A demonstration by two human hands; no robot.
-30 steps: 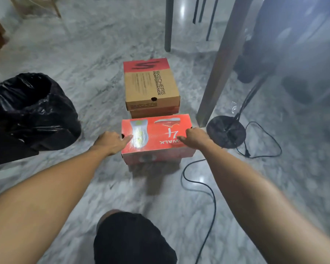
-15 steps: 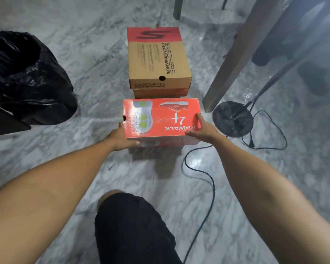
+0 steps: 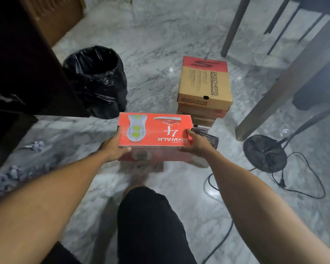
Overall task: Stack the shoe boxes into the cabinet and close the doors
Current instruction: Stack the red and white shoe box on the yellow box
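Left hand [image 3: 113,147] and right hand [image 3: 195,144] clasping short ends of red shoe box [image 3: 154,130], keeping it level, lifted above floor [image 3: 160,44]. Brown boxes [image 3: 205,86] waiting stacked behind. Dark cabinet [image 3: 27,73] standing at left, likely destination.

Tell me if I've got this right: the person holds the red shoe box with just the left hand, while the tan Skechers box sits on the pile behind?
Not quite. The head view shows both hands holding the red shoe box: left hand and right hand grip opposite ends. The tan Skechers box does sit on the pile behind.
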